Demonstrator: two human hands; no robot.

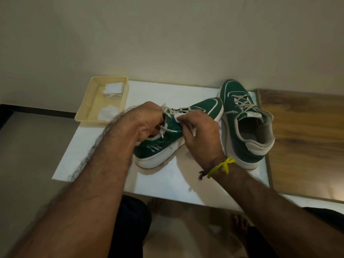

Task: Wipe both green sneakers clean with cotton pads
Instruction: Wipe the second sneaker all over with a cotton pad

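Observation:
A green sneaker with a white sole lies tilted on its side on the white table. My left hand grips it at the collar and laces. My right hand pinches a white cotton pad against the sneaker's upper by the laces. The second green sneaker stands upright to the right, toe pointing away, touching the first one's toe. More cotton pads lie in a cream tray at the back left.
A wooden surface adjoins the table on the right. A plain wall rises behind the table. A dark-edged ledge runs at the left. My bare feet show below the table's near edge.

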